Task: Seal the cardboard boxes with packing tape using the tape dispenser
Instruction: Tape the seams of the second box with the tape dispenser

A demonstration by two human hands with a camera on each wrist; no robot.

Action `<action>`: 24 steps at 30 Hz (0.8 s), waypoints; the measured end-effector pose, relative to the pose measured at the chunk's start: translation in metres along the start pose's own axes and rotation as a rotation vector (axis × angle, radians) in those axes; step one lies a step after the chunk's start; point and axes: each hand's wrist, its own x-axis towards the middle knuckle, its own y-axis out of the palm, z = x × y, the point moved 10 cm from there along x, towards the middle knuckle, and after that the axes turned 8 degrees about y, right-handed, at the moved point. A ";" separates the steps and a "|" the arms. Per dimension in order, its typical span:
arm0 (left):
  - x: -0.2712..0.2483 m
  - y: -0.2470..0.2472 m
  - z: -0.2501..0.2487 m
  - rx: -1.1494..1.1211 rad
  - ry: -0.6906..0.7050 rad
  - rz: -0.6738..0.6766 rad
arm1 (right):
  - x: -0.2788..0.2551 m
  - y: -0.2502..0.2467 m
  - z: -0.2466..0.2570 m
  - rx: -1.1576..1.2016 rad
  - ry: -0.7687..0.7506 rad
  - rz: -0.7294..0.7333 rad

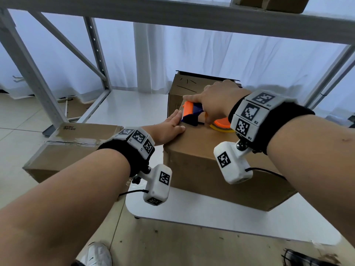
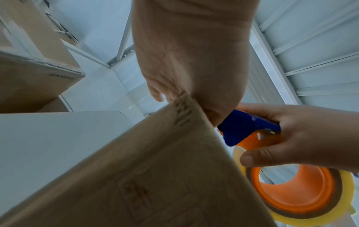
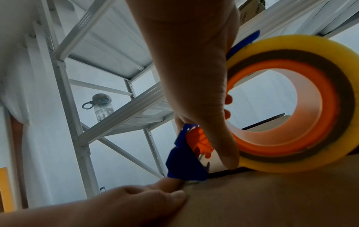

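Observation:
A brown cardboard box (image 1: 203, 160) stands on a low white platform (image 1: 192, 214). On its top, near the left edge, sits the blue and orange tape dispenser (image 1: 192, 116) with its yellowish tape roll (image 3: 291, 104) behind it. My right hand (image 1: 215, 104) grips the dispenser from above, thumb down beside the roll. My left hand (image 1: 169, 129) lies flat with straight fingers on the box's top left edge, its fingertips touching the dispenser's toothed front. The box corner (image 2: 155, 153) and dispenser (image 2: 242, 129) fill the left wrist view.
A second, taped cardboard box (image 1: 73, 146) sits on the floor to the left. An open box (image 1: 192, 87) stands behind the one I work on. White metal shelving (image 1: 34, 73) frames the area; a water bottle (image 3: 103, 107) stands on a shelf. A shoe (image 1: 98, 254) shows below.

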 end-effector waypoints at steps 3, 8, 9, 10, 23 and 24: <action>-0.002 -0.001 -0.002 0.080 -0.011 0.007 | -0.008 0.011 -0.015 0.003 0.037 0.042; -0.001 -0.004 -0.006 0.283 -0.030 0.029 | -0.022 0.030 -0.042 0.033 0.089 0.055; -0.001 -0.006 -0.006 0.354 -0.037 0.033 | -0.022 0.030 -0.042 0.039 0.087 0.041; 0.000 -0.008 -0.007 0.427 -0.041 0.038 | -0.022 0.030 -0.041 0.047 0.088 0.031; 0.018 -0.010 -0.032 0.538 0.130 -0.053 | -0.017 0.033 -0.040 0.077 0.072 0.058; 0.016 -0.012 -0.033 0.543 0.128 -0.074 | -0.019 0.032 -0.039 0.070 0.067 0.055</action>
